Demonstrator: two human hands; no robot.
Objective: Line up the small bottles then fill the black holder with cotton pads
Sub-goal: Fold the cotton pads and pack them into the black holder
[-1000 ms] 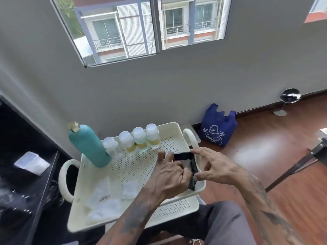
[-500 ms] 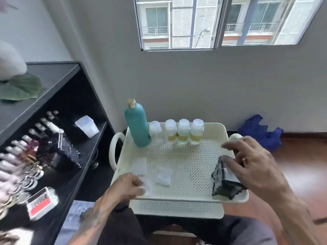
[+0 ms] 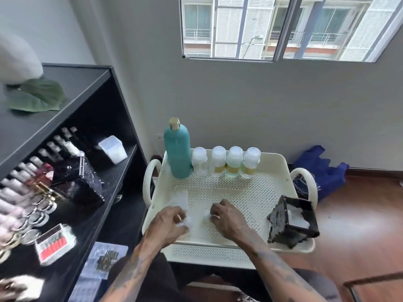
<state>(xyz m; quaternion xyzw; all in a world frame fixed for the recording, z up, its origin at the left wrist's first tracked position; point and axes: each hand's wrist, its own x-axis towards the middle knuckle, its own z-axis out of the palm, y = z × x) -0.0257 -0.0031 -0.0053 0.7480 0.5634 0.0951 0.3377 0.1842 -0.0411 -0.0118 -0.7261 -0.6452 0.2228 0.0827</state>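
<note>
Four small white-capped bottles point(image 3: 226, 161) stand in a row along the back of the cream perforated tray point(image 3: 281, 159), right of a tall teal bottle point(image 3: 177, 149). The black holder point(image 3: 277, 223) sits tilted on the tray's front right corner, with something white inside it. White cotton pads point(image 3: 180, 198) lie at the tray's front left. My left hand point(image 3: 166, 224) pinches a pad at its fingertips. My right hand point(image 3: 227, 220) is curled over another pad just to the right. Both hands are well left of the holder.
A black shelf unit point(image 3: 91, 88) stands close on the left, holding rows of small cosmetics, a black glitter case point(image 3: 76, 182), a clear container point(image 3: 113, 149) and a red-and-white box point(image 3: 54, 244). A blue bag point(image 3: 325, 173) lies on the wooden floor to the right.
My right hand let go of the black holder at the tray's right corner and crossed left to the pads. My left hand stayed on the pads. The camera came closer.
</note>
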